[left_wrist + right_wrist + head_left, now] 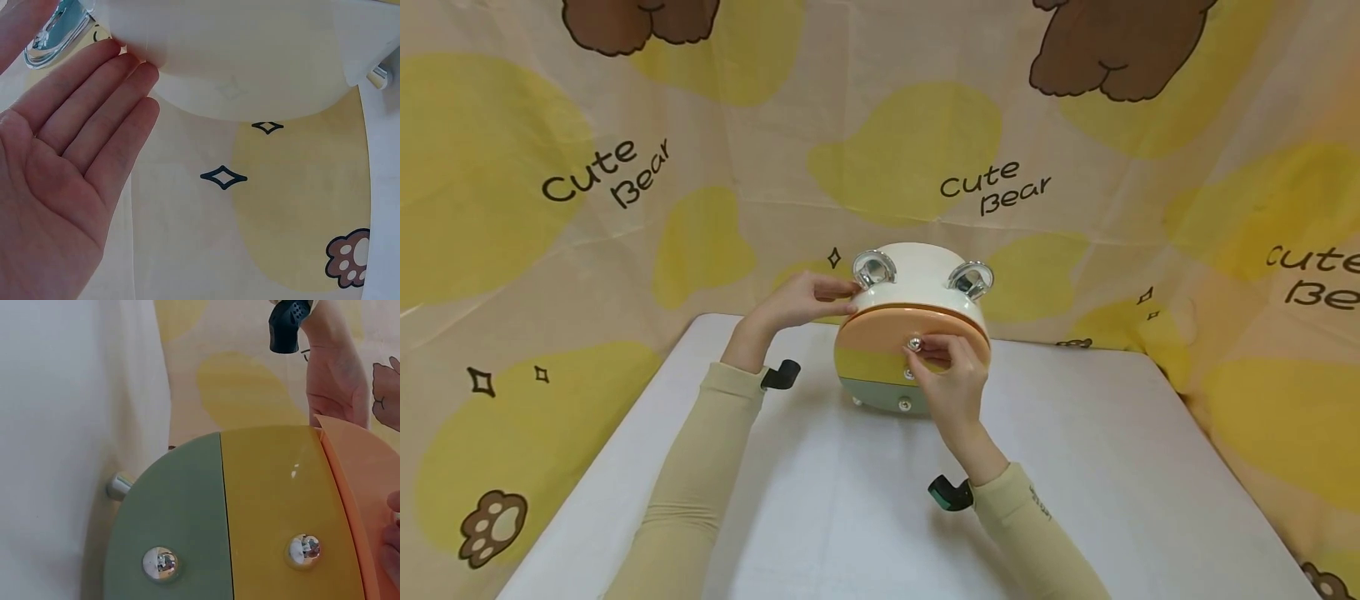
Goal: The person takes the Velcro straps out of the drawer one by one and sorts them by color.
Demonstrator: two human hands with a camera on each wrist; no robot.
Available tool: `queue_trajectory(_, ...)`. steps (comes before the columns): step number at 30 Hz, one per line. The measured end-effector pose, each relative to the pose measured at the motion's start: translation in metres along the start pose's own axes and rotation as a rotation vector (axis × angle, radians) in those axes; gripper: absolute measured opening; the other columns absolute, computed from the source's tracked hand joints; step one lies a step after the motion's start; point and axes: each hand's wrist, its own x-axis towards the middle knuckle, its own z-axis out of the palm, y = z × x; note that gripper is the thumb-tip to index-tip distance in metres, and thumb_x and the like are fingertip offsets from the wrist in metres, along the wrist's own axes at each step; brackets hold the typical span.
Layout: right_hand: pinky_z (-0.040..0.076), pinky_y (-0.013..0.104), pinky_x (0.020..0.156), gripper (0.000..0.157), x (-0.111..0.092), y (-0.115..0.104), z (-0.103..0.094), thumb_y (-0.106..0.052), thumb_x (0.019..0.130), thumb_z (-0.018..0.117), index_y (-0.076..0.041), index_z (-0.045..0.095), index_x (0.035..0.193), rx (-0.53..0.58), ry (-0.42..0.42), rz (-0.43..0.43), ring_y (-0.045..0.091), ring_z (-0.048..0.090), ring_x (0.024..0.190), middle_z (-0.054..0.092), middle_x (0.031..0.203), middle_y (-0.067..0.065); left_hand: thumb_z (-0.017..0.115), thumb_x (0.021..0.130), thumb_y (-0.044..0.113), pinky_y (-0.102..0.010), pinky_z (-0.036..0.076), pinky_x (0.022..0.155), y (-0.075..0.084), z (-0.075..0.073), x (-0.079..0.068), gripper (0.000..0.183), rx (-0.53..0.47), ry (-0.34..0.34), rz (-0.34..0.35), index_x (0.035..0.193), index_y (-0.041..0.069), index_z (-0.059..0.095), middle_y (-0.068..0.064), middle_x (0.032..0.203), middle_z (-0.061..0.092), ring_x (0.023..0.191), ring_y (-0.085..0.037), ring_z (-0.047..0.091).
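A small round drawer cabinet (pixel 920 271) with a white body and two silver ears stands on the table. Its front has an orange top drawer (pixel 876 332), a yellow middle drawer (pixel 281 487) and a green bottom drawer (pixel 181 506). My right hand (pixel 957 385) pinches the silver knob (pixel 914 342) of the orange drawer between thumb and fingers. In the right wrist view that drawer's front stands slightly proud of the yellow one. My left hand (pixel 797 300) has its fingers extended, the fingertips against the cabinet's white side. Seen from the left wrist, the palm (pixel 56 187) holds nothing.
A white cloth covers the table (pixel 850 517). Behind and around it hangs a yellow-patterned bear curtain (pixel 887 158), close behind the cabinet. Short silver feet (pixel 117 486) hold the cabinet up. Black wrist-worn pieces (pixel 781 375) stick out from both wrists.
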Motion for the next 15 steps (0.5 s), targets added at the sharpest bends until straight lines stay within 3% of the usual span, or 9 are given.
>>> queue_trajectory(15, 0.057, 0.022, 0.065, 0.024, -0.0086, -0.0086, -0.0084, -0.012, 0.071, 0.083, -0.002, 0.066, 0.086, -0.005, -0.021, 0.033, 0.019, 0.069, 0.068, 0.066, 0.083, 0.007, 0.073, 0.082, 0.039, -0.042, 0.047, 0.099, 0.0011, 0.0001, 0.0001, 0.051, 0.003, -0.019, 0.013, 0.126, 0.015, 0.064, -0.005, 0.126, 0.064, 0.119, -0.023, 0.058)
